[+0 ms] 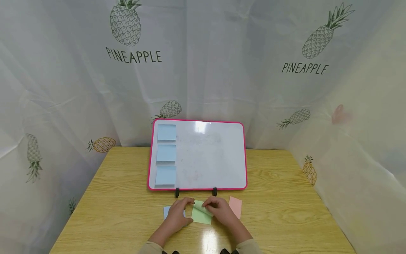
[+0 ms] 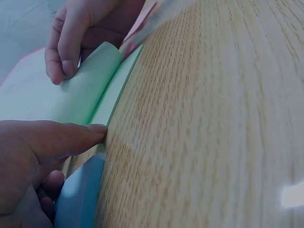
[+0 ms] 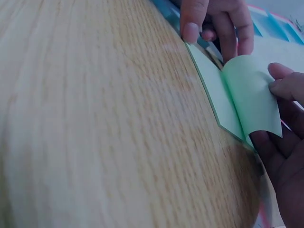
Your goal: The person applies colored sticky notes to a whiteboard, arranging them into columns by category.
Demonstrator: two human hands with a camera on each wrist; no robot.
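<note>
A pad of green sticky notes (image 1: 201,217) lies on the table, its top note (image 3: 251,95) peeled up and curling back. My right hand (image 1: 220,210) pinches the raised edge of that note between thumb and fingers. At the pad's left side, my left hand (image 1: 178,214) holds it, the thumb (image 2: 90,134) at the near corner and the fingers by the far one. A blue sticky note pad (image 2: 80,192) lies partly hidden under my left hand. Beyond my right hand is a pink sticky note pad (image 1: 235,206), partly covered by that hand.
A whiteboard (image 1: 209,155) with a pink frame stands behind the pads on black feet (image 1: 214,191). Three blue sticky notes (image 1: 166,153) form a column down its left side. The wooden table (image 1: 279,211) meets a pineapple-print curtain (image 1: 222,70) at the back and sides.
</note>
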